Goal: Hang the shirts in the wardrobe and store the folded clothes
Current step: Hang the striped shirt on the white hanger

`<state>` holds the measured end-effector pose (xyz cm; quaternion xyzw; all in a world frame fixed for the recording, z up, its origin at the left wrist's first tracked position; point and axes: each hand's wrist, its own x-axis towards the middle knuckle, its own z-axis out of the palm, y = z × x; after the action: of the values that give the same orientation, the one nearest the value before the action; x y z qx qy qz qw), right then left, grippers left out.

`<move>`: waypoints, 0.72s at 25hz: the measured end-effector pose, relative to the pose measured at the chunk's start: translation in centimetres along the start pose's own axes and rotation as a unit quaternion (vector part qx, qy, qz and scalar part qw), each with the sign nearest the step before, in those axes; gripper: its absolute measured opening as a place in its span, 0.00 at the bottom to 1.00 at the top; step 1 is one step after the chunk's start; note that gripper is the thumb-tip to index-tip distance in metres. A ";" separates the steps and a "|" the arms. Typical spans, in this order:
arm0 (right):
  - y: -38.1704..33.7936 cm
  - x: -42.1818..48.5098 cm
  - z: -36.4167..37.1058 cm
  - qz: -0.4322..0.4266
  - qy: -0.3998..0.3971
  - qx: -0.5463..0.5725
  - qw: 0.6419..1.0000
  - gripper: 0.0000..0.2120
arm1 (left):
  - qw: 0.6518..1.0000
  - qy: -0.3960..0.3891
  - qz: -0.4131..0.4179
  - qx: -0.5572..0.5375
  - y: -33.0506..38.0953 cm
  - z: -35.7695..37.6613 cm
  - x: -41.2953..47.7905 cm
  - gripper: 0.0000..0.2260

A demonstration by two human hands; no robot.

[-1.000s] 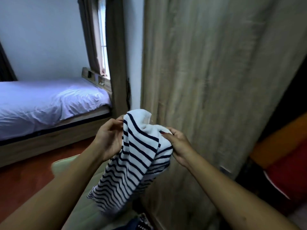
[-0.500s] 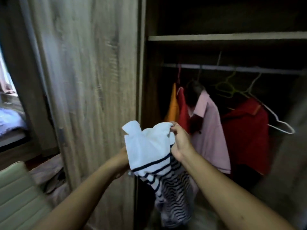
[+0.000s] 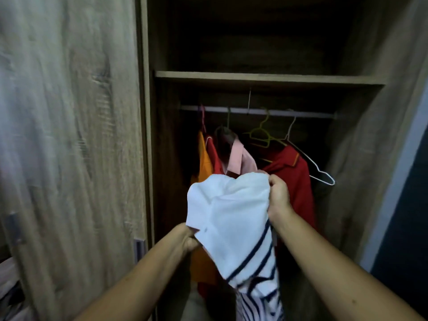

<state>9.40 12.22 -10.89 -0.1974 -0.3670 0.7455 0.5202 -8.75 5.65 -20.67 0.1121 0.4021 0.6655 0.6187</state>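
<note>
Left hand (image 3: 188,238) low, fingers curled tight on the lower left edge of the striped shirt (image 3: 231,216). Right hand (image 3: 279,195) higher, clenched in a fist on the shirt's top right edge. The shirt is bunched between both hands and held up in the air in front of the open wardrobe (image 3: 146,135), not on any hanger. Its plain white part is up top, and the navy-striped part hangs down between the forearms to the bottom edge of the view.

Door (image 3: 69,135) fills the left side, wood grain, with a dark handle (image 3: 139,250) near its lower right edge.

Inside, behind the striped shirt: orange shirt (image 3: 205,163) far left, a thin red one just beside it, then pink shirt (image 3: 240,162) with collar showing, then red shirt (image 3: 294,177) on the right. All hang from the rail (image 3: 254,111). Their lower parts are partly hidden by the held shirt.

Green hanger (image 3: 261,133) is bare on the rail above the red shirt. White hanger (image 3: 319,174) sticks out past the red shirt's right shoulder; whether it carries that shirt is unclear.

Shelf (image 3: 266,77) sits above the rail, with a dark compartment over it, contents not visible.
</note>
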 end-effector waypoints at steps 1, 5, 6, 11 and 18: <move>-0.5 -0.3 0.1 -0.023 -0.014 0.018 0.999 0.09 | 0.999 -0.031 -0.015 0.022 -0.1 0.4 -0.1 0.14; -0.1 0.3 -1.2 -0.012 -0.078 0.022 0.997 0.04 | 0.978 -0.107 -0.052 0.170 0.1 2.0 -1.7 0.17; -0.1 0.7 -1.9 -0.015 -0.075 0.011 0.997 0.06 | 0.968 -0.116 -0.051 0.214 0.3 2.0 -1.5 0.11; 1.9 2.3 -4.8 -0.013 0.030 -0.140 0.990 0.04 | 0.933 -0.172 0.016 0.315 3.3 4.2 -3.6 0.01; 6.1 -0.3 -3.5 -0.114 -0.034 -0.485 0.866 0.11 | 0.930 -0.067 0.132 0.336 4.7 7.4 -2.2 0.09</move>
<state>8.05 11.99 -17.83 -0.3558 -0.7198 0.4153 0.4274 -6.94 6.96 -11.96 0.4098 0.5415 0.5584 0.4766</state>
